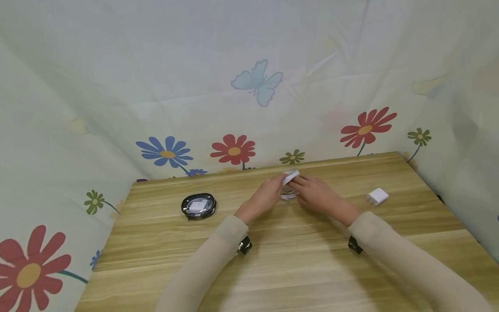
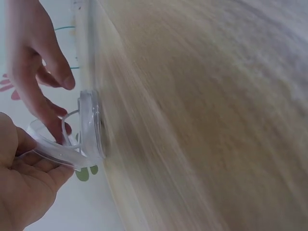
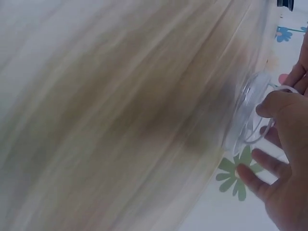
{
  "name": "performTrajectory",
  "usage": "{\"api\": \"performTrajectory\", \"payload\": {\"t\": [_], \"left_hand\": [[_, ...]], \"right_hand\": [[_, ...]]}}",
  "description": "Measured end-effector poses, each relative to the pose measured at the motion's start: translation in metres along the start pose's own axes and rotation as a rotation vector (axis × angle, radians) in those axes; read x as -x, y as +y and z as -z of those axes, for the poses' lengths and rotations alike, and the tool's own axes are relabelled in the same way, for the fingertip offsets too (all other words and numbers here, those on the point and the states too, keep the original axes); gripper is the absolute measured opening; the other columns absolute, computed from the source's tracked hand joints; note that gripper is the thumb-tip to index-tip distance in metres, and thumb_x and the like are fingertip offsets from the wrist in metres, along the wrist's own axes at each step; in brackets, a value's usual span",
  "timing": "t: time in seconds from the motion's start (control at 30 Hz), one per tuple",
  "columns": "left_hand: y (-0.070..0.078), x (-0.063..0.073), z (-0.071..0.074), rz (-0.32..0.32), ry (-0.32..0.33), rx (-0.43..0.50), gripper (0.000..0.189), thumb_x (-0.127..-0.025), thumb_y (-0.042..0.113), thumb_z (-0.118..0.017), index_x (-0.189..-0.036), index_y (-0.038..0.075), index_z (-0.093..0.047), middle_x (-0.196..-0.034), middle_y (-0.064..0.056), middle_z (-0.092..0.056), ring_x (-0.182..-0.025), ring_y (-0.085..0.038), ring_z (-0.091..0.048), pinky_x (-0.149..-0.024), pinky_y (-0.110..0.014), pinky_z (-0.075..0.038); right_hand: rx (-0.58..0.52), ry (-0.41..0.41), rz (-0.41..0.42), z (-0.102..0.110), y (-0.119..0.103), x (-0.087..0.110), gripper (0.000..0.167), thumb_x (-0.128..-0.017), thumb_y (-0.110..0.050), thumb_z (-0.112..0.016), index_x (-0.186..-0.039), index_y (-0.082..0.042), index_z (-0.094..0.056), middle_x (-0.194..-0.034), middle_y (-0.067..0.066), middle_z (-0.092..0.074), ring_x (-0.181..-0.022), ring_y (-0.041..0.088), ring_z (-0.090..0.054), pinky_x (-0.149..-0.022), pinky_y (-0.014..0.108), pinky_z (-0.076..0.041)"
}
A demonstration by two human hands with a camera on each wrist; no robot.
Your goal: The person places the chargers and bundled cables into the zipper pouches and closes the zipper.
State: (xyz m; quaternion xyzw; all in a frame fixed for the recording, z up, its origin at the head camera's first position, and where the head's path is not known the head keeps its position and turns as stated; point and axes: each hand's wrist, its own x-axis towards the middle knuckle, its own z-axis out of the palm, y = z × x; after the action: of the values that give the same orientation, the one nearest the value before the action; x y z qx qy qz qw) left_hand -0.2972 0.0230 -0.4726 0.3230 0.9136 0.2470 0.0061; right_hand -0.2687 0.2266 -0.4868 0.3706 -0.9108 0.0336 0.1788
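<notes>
A clear round plastic case (image 2: pixel 90 125) stands near the table's far edge, its hinged lid (image 2: pixel 55 150) tilted up. My left hand (image 1: pixel 266 195) pinches that lid between thumb and fingers, which the left wrist view shows plainly. A thin white cable (image 3: pixel 255 141) loops out of the case. The right hand (image 1: pixel 317 196) is at the other side of the case, fingers spread, with its thumb over the case and cable in the right wrist view. One of its fingertips reaches to the cable loop and the lid; its exact contact is partly hidden.
A black coiled cable (image 1: pixel 213 207) lies at the left of the wooden table (image 1: pixel 312 268), with a white charger block (image 1: pixel 198 206) inside the coil. Another white charger (image 1: pixel 378 196) with prongs lies at the right. A flower-printed cloth (image 1: pixel 195 108) hangs behind the table.
</notes>
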Motion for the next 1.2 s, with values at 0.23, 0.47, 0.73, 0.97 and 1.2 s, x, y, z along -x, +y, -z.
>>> {"api": "performTrajectory", "payload": {"t": [0.23, 0.47, 0.73, 0.97, 1.2], "left_hand": [[0.003, 0.000, -0.003, -0.040, -0.020, -0.044, 0.038, -0.108, 0.008, -0.041, -0.144, 0.004, -0.052, -0.127, -0.017, -0.067, -0.103, -0.023, -0.067, -0.085, -0.036, -0.057], [0.003, 0.000, -0.006, -0.043, -0.023, -0.032, 0.039, -0.109, 0.008, -0.040, -0.146, 0.004, -0.050, -0.125, -0.017, -0.068, -0.099, -0.020, -0.068, -0.081, -0.033, -0.058], [0.001, 0.000, -0.007, -0.030, -0.036, -0.024, 0.039, -0.108, 0.008, -0.041, -0.146, 0.001, -0.051, -0.123, -0.018, -0.069, -0.105, -0.023, -0.069, -0.088, -0.032, -0.058], [0.000, 0.003, -0.007, -0.028, -0.033, -0.002, 0.040, -0.107, 0.006, -0.042, -0.146, 0.000, -0.050, -0.125, -0.019, -0.068, -0.105, -0.022, -0.068, -0.089, -0.033, -0.057], [0.002, 0.003, -0.010, -0.054, -0.035, 0.002, 0.039, -0.108, 0.006, -0.040, -0.146, 0.002, -0.051, -0.131, -0.018, -0.064, -0.115, -0.025, -0.065, -0.094, -0.035, -0.056]], "right_hand": [[-0.006, -0.035, -0.011, -0.007, -0.001, -0.002, 0.045, -0.089, -0.014, -0.071, -0.130, 0.003, -0.063, -0.131, 0.023, -0.062, -0.123, 0.040, -0.058, -0.104, 0.052, -0.047], [-0.145, -0.083, -0.069, 0.008, 0.005, 0.013, 0.056, -0.096, -0.017, -0.068, -0.143, 0.009, -0.051, -0.145, 0.028, -0.052, -0.132, 0.044, -0.051, -0.108, 0.054, -0.044], [-0.104, -0.099, -0.104, 0.032, 0.022, 0.047, 0.053, -0.096, -0.015, -0.069, -0.144, 0.002, -0.054, -0.139, 0.025, -0.058, -0.129, 0.045, -0.052, -0.105, 0.056, -0.046], [-0.131, -0.132, -0.185, 0.050, 0.034, 0.075, 0.053, -0.096, -0.013, -0.069, -0.145, -0.002, -0.053, -0.142, 0.024, -0.056, -0.132, 0.046, -0.049, -0.105, 0.060, -0.044], [-0.107, -0.130, -0.211, 0.056, 0.042, 0.095, 0.053, -0.095, -0.014, -0.071, -0.144, -0.004, -0.056, -0.141, 0.026, -0.056, -0.131, 0.044, -0.051, -0.102, 0.060, -0.046]]}}
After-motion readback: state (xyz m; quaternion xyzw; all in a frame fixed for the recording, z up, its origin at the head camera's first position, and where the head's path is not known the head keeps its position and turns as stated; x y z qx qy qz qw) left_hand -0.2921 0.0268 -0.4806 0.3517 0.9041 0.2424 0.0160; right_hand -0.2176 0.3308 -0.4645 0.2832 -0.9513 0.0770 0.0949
